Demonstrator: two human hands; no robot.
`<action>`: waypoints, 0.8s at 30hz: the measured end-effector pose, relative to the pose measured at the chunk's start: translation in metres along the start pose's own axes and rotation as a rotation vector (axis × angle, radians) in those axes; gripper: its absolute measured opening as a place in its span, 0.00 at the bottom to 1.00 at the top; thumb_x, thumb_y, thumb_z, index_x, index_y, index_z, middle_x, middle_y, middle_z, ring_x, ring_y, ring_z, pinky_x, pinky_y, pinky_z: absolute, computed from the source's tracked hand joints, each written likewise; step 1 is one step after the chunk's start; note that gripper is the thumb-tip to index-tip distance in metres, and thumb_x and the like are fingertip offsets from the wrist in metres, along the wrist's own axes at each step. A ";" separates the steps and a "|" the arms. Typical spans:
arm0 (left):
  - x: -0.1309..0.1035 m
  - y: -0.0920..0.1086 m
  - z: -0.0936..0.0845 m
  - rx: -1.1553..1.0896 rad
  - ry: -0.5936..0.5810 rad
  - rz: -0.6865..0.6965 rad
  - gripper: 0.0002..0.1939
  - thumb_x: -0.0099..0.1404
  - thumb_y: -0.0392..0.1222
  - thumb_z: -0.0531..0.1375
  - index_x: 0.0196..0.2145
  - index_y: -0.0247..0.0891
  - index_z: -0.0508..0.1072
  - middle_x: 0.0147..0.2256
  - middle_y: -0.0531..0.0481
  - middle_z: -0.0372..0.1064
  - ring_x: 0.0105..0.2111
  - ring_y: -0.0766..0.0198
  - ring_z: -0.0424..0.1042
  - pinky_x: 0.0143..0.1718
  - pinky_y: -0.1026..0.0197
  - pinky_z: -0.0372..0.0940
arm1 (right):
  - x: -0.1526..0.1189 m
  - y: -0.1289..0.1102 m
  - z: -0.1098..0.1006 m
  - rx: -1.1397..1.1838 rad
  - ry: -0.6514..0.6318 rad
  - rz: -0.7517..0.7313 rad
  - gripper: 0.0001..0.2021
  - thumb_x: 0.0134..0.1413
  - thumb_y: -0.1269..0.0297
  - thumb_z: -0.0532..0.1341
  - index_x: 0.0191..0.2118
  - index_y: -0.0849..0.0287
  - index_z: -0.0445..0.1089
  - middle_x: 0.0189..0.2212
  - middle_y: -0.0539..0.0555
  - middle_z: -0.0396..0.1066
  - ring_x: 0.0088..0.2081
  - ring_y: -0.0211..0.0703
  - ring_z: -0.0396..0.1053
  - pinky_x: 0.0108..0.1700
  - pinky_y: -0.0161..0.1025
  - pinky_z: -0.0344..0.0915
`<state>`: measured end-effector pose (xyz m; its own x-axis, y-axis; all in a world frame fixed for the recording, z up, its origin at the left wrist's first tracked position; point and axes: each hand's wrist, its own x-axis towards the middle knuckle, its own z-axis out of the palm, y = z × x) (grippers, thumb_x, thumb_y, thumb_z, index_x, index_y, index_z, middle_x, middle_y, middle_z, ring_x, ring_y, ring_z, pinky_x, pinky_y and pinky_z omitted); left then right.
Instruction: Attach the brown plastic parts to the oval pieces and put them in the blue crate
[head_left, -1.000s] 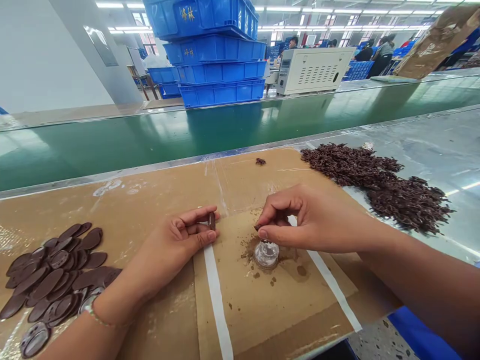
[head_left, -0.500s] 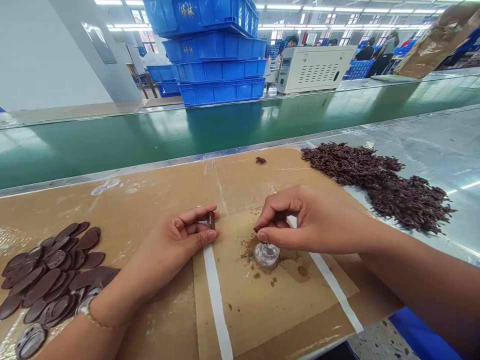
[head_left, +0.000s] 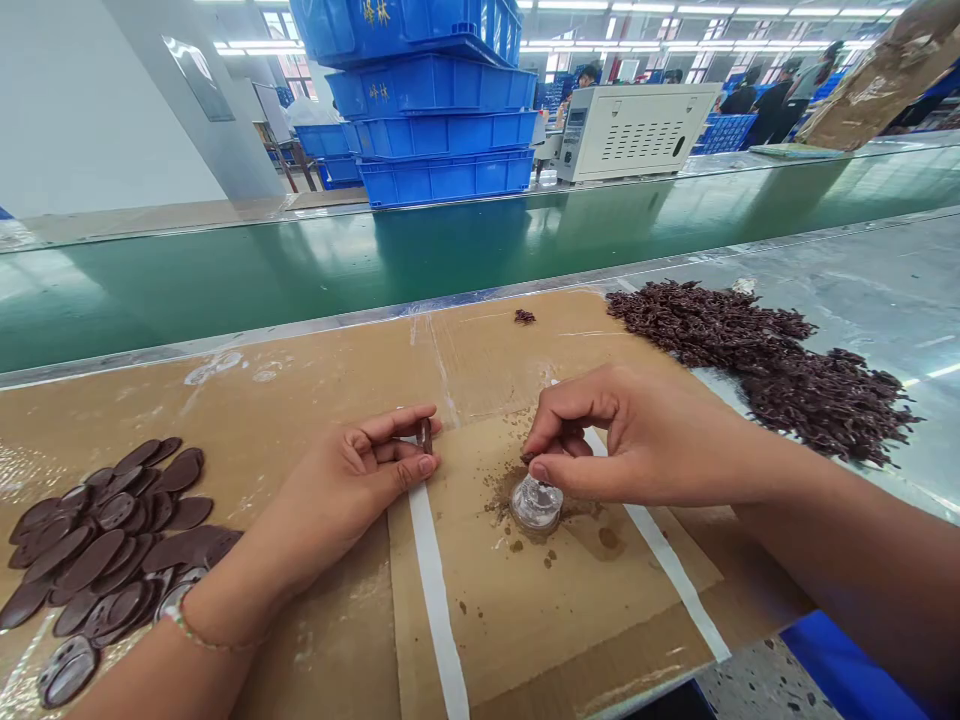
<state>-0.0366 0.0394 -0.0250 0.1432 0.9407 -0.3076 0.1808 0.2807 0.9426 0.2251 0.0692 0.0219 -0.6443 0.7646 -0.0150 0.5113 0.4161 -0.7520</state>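
Observation:
My left hand [head_left: 375, 460] pinches a small dark brown oval piece [head_left: 425, 436] on edge between thumb and fingers, left of the cardboard sheet with white tape strips. Over a small round dish [head_left: 536, 503] of whitish, wet-looking stuff, my right hand [head_left: 592, 440] is closed in a pinch on a tiny dark piece [head_left: 528, 458], mostly hidden by the fingertips. Brown ovals lie in a pile [head_left: 105, 540] at the left. On the right is a heap of small dark twisted pieces [head_left: 757, 360].
A little dark cluster [head_left: 524, 316] lies near the cardboard's far edge. Beyond runs a green conveyor belt [head_left: 300, 270], with stacked blue crates [head_left: 450, 175] and a pale metal box [head_left: 637, 135] behind it. Several people are in the far background.
The view has shifted slightly. My right hand still hovers at the dish in its pinch, and my left hand keeps the brown oval in nearly the same place.

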 end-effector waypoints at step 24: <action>-0.002 0.004 0.002 -0.004 0.014 0.005 0.30 0.58 0.47 0.71 0.57 0.43 0.72 0.42 0.51 0.78 0.41 0.63 0.73 0.44 0.62 0.65 | -0.002 -0.002 0.001 0.055 0.031 0.032 0.04 0.49 0.66 0.64 0.29 0.60 0.76 0.20 0.48 0.71 0.22 0.35 0.66 0.24 0.32 0.60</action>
<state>-0.0339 0.0386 -0.0213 0.1309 0.9445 -0.3013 0.1761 0.2770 0.9446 0.2245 0.0660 0.0226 -0.6097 0.7924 -0.0199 0.4991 0.3642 -0.7863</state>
